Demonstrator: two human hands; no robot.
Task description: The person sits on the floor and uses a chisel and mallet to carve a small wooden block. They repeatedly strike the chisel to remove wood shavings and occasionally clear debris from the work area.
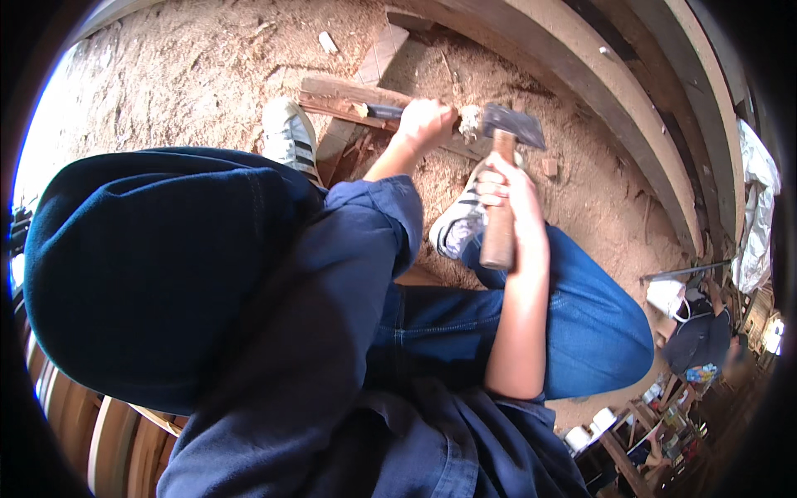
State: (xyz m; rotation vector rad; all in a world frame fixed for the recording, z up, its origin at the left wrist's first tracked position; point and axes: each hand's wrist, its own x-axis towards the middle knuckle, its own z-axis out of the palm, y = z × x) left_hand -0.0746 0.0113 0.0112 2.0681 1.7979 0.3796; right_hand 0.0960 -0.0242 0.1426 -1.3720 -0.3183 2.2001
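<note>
My left hand (426,124) is closed around a chisel (384,111), whose dark metal blade points left over a short piece of timber (332,88) on the ground. The chisel's butt, pale and frayed, sticks out to the right of the fist. My right hand (513,189) grips a hammer (499,224) by its wooden handle. Its dark, blocky head stands just right of the chisel's butt, with a small gap seeming to lie between them. A light wood chip rests on the timber beside the blade. My fist hides the middle of the chisel.
My striped shoes (290,137) flank the timber on sawdust-covered ground (199,66). A plank (382,51) lies beyond it. Long curved-looking beams (581,70) run along the right, near a pale plastic sheet (754,207). Another person (697,336) is at the far right, beside a white bucket (667,297).
</note>
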